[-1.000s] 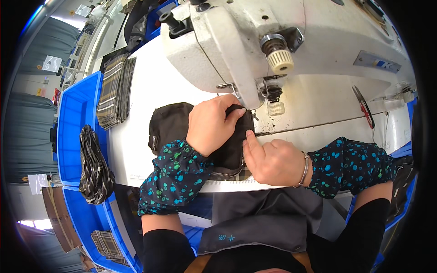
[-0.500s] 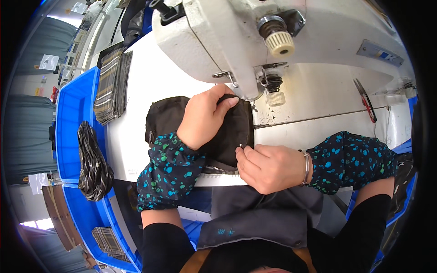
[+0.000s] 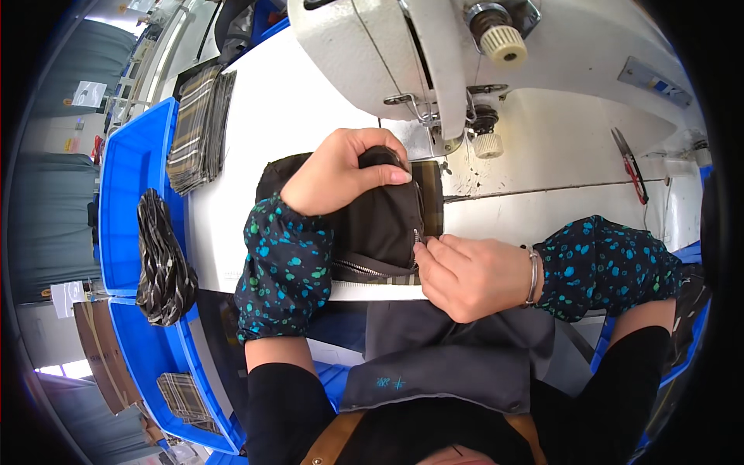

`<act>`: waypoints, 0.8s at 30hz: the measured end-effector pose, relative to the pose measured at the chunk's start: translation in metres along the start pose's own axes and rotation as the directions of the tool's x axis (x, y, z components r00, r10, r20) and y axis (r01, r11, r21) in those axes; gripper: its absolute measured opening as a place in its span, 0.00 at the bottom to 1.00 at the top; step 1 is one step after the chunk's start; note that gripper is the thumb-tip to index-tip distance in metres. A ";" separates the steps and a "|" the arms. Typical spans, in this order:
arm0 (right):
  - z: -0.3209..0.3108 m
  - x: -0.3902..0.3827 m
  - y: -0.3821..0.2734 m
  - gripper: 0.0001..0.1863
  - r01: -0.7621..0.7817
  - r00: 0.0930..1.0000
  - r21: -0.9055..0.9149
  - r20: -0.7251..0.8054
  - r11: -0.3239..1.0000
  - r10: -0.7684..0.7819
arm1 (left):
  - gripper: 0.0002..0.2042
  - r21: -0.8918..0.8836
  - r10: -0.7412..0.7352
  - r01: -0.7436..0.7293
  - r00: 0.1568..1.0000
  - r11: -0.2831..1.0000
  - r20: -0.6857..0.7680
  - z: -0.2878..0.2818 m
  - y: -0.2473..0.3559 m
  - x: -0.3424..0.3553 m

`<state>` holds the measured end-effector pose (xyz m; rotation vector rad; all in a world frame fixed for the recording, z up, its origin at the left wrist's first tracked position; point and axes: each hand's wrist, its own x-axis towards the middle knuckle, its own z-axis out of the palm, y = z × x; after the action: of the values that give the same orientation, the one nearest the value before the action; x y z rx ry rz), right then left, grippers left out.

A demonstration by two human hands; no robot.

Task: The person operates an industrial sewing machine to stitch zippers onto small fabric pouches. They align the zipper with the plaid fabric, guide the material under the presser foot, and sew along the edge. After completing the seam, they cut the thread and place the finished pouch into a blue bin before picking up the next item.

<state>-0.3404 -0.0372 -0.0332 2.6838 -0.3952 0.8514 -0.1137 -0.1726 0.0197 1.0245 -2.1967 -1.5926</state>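
A dark brown fabric piece [image 3: 380,209] with a metal zipper [image 3: 360,266] along its near side lies on the white sewing table. My left hand [image 3: 341,170] pinches its far right edge between thumb and fingers, lifting it a little. At the near right corner my right hand [image 3: 474,277] is closed on the edge by the zipper's end. A strip of brown plaid cloth [image 3: 431,194] shows beneath the dark fabric on the right. Just beyond the fabric stands the white sewing machine [image 3: 372,54], its presser foot area [image 3: 446,146] apart from the cloth.
Red-handled thread snips [image 3: 634,170] lie on the table at right. A stack of plaid pieces [image 3: 200,132] sits at the left edge, beside a blue bin [image 3: 136,209]. A bundle of dark strips [image 3: 164,267] hangs over the bins. A lower blue bin [image 3: 147,325] holds more plaid pieces.
My left hand has lifted the fabric's right edge and folded it leftward, uncovering plaid cloth beneath. The fabric sits slightly farther from the needle area; the whole view has shifted a little.
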 end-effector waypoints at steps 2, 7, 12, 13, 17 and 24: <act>-0.001 0.000 0.001 0.17 0.001 1.000 0.004 -0.006 1.000 -0.001 | 0.07 -0.138 0.037 -0.028 0.997 0.990 0.064 -0.008 -0.002 0.002; 0.001 0.002 0.001 0.17 0.019 0.999 0.029 -0.042 0.999 -0.018 | 0.09 -0.289 0.178 -0.108 0.957 0.951 0.229 -0.032 -0.018 0.000; 0.000 0.003 0.002 0.17 0.021 0.999 0.042 -0.048 0.999 -0.019 | 0.09 -0.215 0.209 -0.163 0.954 0.963 0.216 -0.038 -0.017 -0.002; -0.001 0.003 0.003 0.17 0.022 0.999 0.037 -0.043 0.999 -0.021 | 0.09 -0.196 0.202 -0.162 0.958 0.967 0.203 -0.039 -0.017 -0.002; -0.003 0.004 0.003 0.16 0.020 0.999 0.048 -0.046 0.999 -0.018 | 0.09 -0.209 0.207 -0.164 0.958 0.964 0.200 -0.043 -0.022 -0.004; 0.000 0.004 0.001 0.16 0.005 0.997 0.058 -0.072 0.998 -0.001 | 0.11 -0.227 0.238 -0.187 0.945 0.956 0.224 -0.044 -0.024 -0.004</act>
<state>-0.3383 -0.0388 -0.0306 2.6963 -0.3548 0.9700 -0.0766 -0.2066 0.0154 0.5316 -2.1501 -1.8783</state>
